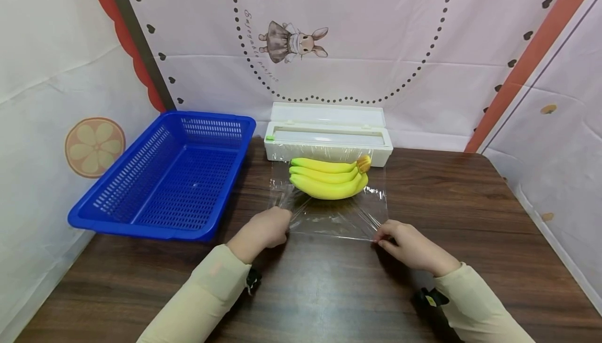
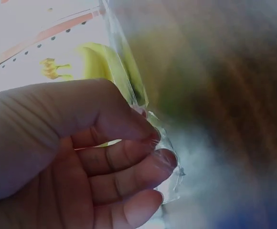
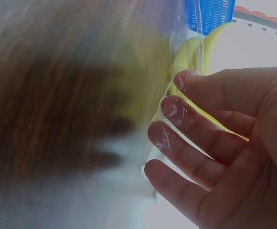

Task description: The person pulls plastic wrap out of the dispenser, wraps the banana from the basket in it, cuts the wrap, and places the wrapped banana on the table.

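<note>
Pinched near-left corner of clear thin plastic film (image 1: 329,223) w/ left hand (image 1: 270,226), near-right corner w/ right hand (image 1: 408,244), prob. for even tension. Saw yellow-green curved banana bunch (image 1: 329,181) apparently atop film, approx. mid-width, just near of long white plastic dispenser box (image 1: 329,151) w/ lid (image 1: 329,115) up, likely for free feed. Noted blue rectangular perforated plastic basket (image 1: 188,189) at left, prob. for clearance.

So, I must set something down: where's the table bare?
The brown wood-grained table is bare right of the clear plastic film, and nearer, between the cream sleeves. Crowded: far centre, with yellow banana bunch and open white plastic box; left, blue plastic basket.
</note>
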{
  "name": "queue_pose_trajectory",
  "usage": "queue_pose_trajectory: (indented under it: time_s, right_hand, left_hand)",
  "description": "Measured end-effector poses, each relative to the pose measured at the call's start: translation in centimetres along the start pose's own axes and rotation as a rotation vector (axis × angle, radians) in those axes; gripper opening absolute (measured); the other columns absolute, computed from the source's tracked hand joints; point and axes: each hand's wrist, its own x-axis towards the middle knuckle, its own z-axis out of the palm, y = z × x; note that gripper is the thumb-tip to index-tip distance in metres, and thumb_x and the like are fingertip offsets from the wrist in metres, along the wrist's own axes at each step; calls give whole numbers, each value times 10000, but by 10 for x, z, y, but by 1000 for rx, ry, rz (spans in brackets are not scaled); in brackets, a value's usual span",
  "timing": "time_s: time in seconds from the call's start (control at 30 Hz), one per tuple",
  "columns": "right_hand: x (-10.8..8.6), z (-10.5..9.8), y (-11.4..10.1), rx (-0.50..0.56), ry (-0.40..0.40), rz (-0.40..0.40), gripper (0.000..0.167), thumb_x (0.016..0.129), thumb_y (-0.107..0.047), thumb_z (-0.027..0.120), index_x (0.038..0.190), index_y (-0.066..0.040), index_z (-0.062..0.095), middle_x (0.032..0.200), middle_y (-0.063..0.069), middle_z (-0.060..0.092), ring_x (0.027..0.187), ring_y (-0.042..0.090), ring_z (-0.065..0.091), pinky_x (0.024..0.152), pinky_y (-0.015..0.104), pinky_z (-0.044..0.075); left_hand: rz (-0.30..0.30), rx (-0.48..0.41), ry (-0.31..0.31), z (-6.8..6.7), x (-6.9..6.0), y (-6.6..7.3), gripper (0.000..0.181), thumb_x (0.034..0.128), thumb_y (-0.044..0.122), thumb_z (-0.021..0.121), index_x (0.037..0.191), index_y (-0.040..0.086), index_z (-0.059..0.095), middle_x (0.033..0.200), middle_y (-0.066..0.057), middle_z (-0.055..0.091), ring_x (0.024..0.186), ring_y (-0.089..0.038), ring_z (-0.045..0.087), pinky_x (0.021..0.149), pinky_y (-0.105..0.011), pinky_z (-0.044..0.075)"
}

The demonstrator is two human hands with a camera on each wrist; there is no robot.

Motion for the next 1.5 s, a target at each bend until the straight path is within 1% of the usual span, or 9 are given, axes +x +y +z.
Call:
queue_pose_trajectory:
  time_s: [0.17,0.27,0.43,0.6,0.8,0.93,1.07,1.3,1.5]
  right_hand:
    - [0,-4,-3,-1,-5,19,55,881,-83,631,875,-118,674,851,-65,609,805,68,585,698,277,504]
    - [0,-8,-4,-1,-4,19,61,882,-79,626,875,-116,674,852,-65,610,804,75,585,696,283,504]
    - [1,-12,-5,-6,9,21,66,883,-80,623,881,-113,680,851,-52,615,819,93,599,706,293,511]
    - [2,-19,-5,-13,6,48,74,893,-91,612,900,-111,683,862,-30,626,836,103,606,719,302,514]
    - [6,-31,-8,4,-13,89,103,902,-71,585,932,-88,682,882,-29,627,842,107,593,712,312,514]
    - [8,-35,-8,5,6,93,114,899,-55,577,938,-78,682,889,-20,633,848,119,597,715,324,515]
    - [9,-38,-7,-1,45,89,116,895,-53,576,937,-76,681,887,-18,640,856,129,604,726,336,516]
    - [13,-47,-9,17,99,96,111,900,-49,581,948,-77,677,908,0,647,854,142,601,711,350,509]
    - [19,-54,-8,21,144,97,106,917,-70,581,965,-84,674,921,17,648,841,145,595,716,360,500]
  left_hand:
    - [32,-30,19,-6,-2,-3,111,791,20,636,765,108,573,716,-28,572,618,-169,505,539,-315,429]
    - [64,-28,46,-10,-3,-5,119,767,35,650,729,108,564,684,-14,544,619,-171,514,539,-316,425]
    - [114,-24,98,-16,-4,-8,90,725,40,638,705,107,582,676,-3,545,635,-164,524,552,-306,432]
    - [161,-50,142,-21,-4,-10,94,733,19,619,712,99,576,682,5,537,638,-150,502,567,-285,420]
    - [186,-65,192,-29,-5,-11,84,743,55,624,711,101,561,690,9,531,643,-140,485,565,-269,401]
    - [208,-70,230,-33,-4,-11,108,742,64,631,701,112,543,701,8,525,660,-139,479,574,-261,398]
    - [218,-58,268,-39,-4,-11,98,755,49,611,713,109,545,718,-2,521,678,-143,480,586,-263,405]
    - [207,-45,323,-45,-2,-13,41,791,62,586,781,100,573,766,-13,511,707,-151,485,621,-276,423]
    - [193,-52,381,-50,1,-14,38,861,78,557,833,102,568,783,-20,518,716,-162,491,635,-287,441]
